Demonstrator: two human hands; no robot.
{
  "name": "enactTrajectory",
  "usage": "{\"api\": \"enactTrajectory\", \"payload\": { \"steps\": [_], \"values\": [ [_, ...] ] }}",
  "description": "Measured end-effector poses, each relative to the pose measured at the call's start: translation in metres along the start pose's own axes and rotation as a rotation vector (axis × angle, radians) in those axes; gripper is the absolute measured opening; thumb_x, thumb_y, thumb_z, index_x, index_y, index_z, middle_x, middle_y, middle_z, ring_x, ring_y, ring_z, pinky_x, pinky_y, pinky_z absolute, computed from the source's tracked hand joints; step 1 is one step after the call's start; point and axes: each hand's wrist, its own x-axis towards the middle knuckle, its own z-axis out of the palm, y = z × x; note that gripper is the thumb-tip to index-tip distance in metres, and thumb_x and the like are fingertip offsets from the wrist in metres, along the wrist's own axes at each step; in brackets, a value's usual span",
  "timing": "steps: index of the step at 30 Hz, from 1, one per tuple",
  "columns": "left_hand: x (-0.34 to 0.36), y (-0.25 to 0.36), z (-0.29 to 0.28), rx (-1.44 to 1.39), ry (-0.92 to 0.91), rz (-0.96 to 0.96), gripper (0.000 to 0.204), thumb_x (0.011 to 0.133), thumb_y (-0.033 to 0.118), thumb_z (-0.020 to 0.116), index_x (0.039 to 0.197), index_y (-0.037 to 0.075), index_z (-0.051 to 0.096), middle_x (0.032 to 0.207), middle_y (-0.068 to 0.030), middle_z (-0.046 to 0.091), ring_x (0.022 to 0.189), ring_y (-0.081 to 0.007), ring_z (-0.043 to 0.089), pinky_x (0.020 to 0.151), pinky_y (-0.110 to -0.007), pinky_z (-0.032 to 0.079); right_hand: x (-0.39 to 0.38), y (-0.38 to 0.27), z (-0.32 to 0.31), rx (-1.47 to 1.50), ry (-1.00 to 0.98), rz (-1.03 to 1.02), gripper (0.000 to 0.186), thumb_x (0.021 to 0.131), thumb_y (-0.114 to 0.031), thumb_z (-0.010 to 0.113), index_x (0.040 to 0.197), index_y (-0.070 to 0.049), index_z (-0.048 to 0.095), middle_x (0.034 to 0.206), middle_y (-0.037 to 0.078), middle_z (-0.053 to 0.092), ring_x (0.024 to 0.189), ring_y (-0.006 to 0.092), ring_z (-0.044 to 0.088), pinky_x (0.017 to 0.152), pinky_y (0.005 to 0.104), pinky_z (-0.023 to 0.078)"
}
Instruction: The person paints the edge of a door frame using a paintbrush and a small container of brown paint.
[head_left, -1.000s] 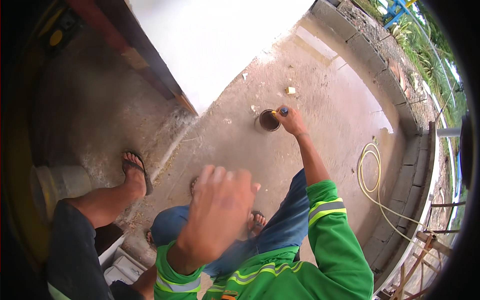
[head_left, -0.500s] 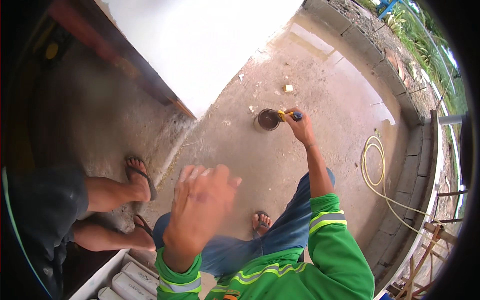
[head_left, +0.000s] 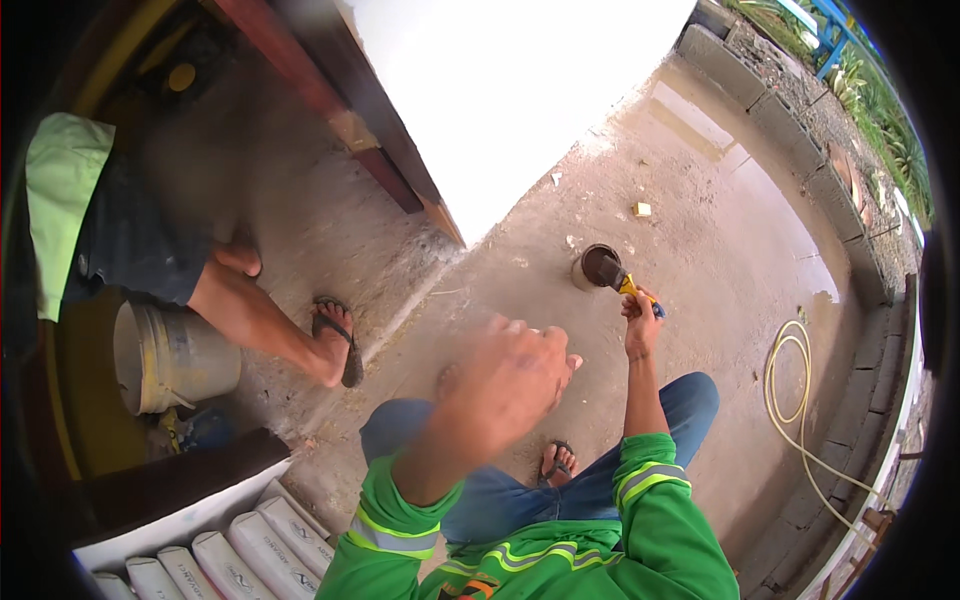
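Blur softens the left hand (head_left: pixel 505 388), nearest the camera; whether its fingers are closed, I cannot tell. Beyond, fingers of the right hand (head_left: pixel 641 322) grip a paintbrush (head_left: pixel 627 284), its bristles ahead of them at the mouth of a can (head_left: pixel 582 276) on the floor (head_left: pixel 725 300).

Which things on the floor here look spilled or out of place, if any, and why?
A shiny patch near the low block wall looks odd: it reflects light like standing water, though its source isn't visible. A small yellow block also lies loose beyond the can. Nothing seems amiss with the brush in the right hand.
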Motion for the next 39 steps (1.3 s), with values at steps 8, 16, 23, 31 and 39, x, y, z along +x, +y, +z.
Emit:
{"api": "enactTrajectory", "payload": {
  "steps": [8, 16, 23, 31, 39],
  "values": [
    [-0.002, 0.008, 0.004, -0.016, 0.053, -0.006, 0.028, 0.097, 0.032, 0.058, 0.088, 0.005, 0.058, 0.079, -0.0191, 0.066, 0.086, -0.0397, 0.064, 0.088, -0.051, 0.047, 0.000, 0.016, -0.007, 0.344, 0.051, 0.173, 0.025, 0.096, -0.024, 0.058, 0.111, -0.005, 0.063, 0.085, 0.008, 0.065, 0.077, 0.0203, 0.061, 0.069, 0.0332, 0.050],
    [-0.008, 0.008, 0.010, -0.008, 0.031, 0.045, 0.025, 0.097, 0.031, 0.059, 0.092, 0.006, 0.060, 0.081, -0.0195, 0.066, 0.087, -0.0386, 0.064, 0.087, -0.050, 0.047, -0.001, 0.026, -0.009, 0.724, -0.083, 0.225, 0.027, 0.096, -0.028, 0.054, 0.110, -0.007, 0.064, 0.077, 0.004, 0.056, 0.070, 0.0199, 0.049, 0.065, 0.0344, 0.041],
    [-0.006, 0.004, 0.016, 0.027, -0.021, 0.024, 0.032, 0.098, 0.035, 0.058, 0.091, 0.005, 0.065, 0.079, -0.0198, 0.066, 0.083, -0.0394, 0.064, 0.077, -0.050, 0.049, -0.012, 0.024, -0.002, 0.936, -0.094, 0.182, 0.036, 0.099, -0.037, 0.055, 0.090, -0.003, 0.062, 0.074, 0.005, 0.057, 0.068, 0.0174, 0.050, 0.063, 0.0328, 0.042],
    [-0.001, -0.010, 0.007, -0.098, -0.123, -0.085, 0.039, 0.101, 0.038, 0.054, 0.089, 0.002, 0.062, 0.076, -0.0215, 0.063, 0.073, -0.0409, 0.061, 0.069, -0.050, 0.046, -0.029, -0.017, 0.026, 1.038, -0.179, 0.147, 0.050, 0.100, -0.051, 0.056, 0.084, -0.003, 0.057, 0.071, 0.003, 0.054, 0.065, 0.0150, 0.049, 0.060, 0.0302, 0.041],
    [0.001, -0.054, 0.006, -0.118, -0.064, -0.172, 0.040, 0.099, 0.041, 0.054, 0.089, 0.004, 0.064, 0.091, -0.0192, 0.068, 0.091, -0.0412, 0.065, 0.082, -0.050, 0.049, -0.057, -0.122, 0.114, 1.148, -0.364, 0.108, 0.055, 0.099, -0.057, 0.053, 0.095, -0.003, 0.061, 0.076, 0.005, 0.053, 0.071, 0.0170, 0.046, 0.062, 0.0301, 0.041]
  ]
}}
